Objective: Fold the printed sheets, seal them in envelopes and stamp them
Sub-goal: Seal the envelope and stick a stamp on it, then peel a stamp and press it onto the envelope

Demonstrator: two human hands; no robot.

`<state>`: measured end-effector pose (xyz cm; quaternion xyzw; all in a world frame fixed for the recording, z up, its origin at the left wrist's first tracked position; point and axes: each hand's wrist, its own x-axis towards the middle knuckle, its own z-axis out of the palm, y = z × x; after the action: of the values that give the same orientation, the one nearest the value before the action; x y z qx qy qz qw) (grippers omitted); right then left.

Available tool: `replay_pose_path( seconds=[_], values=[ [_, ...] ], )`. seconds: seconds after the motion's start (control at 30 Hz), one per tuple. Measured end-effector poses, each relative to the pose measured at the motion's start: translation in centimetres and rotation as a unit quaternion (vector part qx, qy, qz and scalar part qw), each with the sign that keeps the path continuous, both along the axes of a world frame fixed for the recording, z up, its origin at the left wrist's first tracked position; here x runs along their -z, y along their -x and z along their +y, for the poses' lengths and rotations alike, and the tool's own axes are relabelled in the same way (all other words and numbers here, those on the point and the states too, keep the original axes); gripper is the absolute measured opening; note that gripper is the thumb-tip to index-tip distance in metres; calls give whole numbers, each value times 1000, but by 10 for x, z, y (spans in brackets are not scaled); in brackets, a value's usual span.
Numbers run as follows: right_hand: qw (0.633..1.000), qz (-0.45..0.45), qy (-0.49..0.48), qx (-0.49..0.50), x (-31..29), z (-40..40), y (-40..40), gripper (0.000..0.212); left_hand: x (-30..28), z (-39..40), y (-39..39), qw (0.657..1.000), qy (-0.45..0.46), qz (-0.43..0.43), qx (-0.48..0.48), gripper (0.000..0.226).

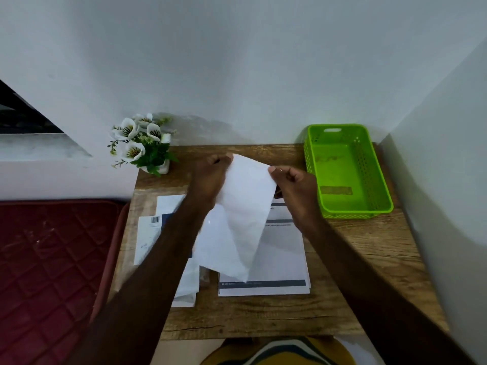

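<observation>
White paper, thin and limp: the printed sheet [242, 214] hangs above the bench [355, 259], left of the green basket [379, 180]. Left hand [210, 177] and right hand [295, 188] pinch its top corners. It likely creases easily; hold by the edges.

A wooden table [342, 259] carried a green basket [379, 180] at its right rear, a flower pot [160, 167] at its left rear, printed sheets [279, 262] in the middle and envelopes [150, 238] left of them.
</observation>
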<state>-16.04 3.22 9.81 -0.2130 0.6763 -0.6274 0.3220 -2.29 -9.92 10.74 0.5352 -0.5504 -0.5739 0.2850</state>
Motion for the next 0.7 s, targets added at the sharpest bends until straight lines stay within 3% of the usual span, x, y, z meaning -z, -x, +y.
replay_pose_path(
  seconds=[0.13, 0.23, 0.33, 0.5, 0.7],
  values=[
    [980, 145, -128, -40, 44, -26, 21, 15, 46, 23, 5, 996, -52, -13, -78, 19],
    [927, 297, -218, -72, 73, -30, 22, 18, 73, 39, -3, 992, 14, -112, -53, 26],
    [904, 337, -255, -65, 90, -29, 18, 25, 89, 43, -11, 980, 70, -180, -35, 31],
    [880, 390, -267, -54, 99, -28, 11, 17, 103, 39, -11, 966, 128, -226, -15, 29],
    [848, 487, -206, -23, 110, -20, 8, 2, 110, 38, -12, 946, 173, -273, -17, 19]
  ],
)
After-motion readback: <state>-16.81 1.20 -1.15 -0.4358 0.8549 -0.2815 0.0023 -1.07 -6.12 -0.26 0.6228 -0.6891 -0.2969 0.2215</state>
